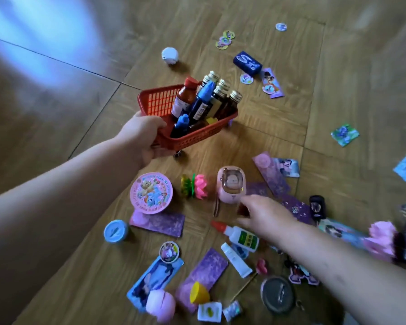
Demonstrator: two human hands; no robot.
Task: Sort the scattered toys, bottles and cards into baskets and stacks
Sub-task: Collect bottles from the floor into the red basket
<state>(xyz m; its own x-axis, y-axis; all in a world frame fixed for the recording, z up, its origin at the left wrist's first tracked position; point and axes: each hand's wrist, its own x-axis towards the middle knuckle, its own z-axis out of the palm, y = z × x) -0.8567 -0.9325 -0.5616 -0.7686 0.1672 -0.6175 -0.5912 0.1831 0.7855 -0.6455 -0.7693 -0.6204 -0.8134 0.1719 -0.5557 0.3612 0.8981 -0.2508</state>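
View: head camera, looking down on a wooden floor (pixel 56 118); edges blurred.
Landmark: red plastic lattice basket (pixel 158 103), sitting tilted in the frame.
Left hand (pixel 145 139): grips the basket's near-left corner, thumb over the rim and fingers curled beneath.
Basket contents: brown bottle with red cap (pixel 185 97), blue-capped bottles (pixel 203 99) and gold-capped dark bottles (pixel 223 90), leaning together at the right end.
Right hand (pixel 265 214): seen from the back, below and right of the basket, stretched toward the pink toy. Forefinger is extended. A dark patch shows between forefinger and thumb; cannot tell whether anything is held.
Pink box-shaped toy with a clear window (pixel 231 184): on the floor directly below the basket, at the forefinger's tip. Contact is unclear.
Pink and green lotus flower toy (pixel 195 186): below the basket, just left of the pink toy.
Round pink tub lid with cartoon ponies (pixel 151 193): below the basket's left end.
White glue bottle with red nozzle (pixel 240 235): lying flat further below the basket, under the right wrist.
Purple glitter cards (pixel 157 222): scattered below and below-right of the basket.
White ball (pixel 170 56): above the basket.
Dark blue packet (pixel 247 63): above-right of the basket.
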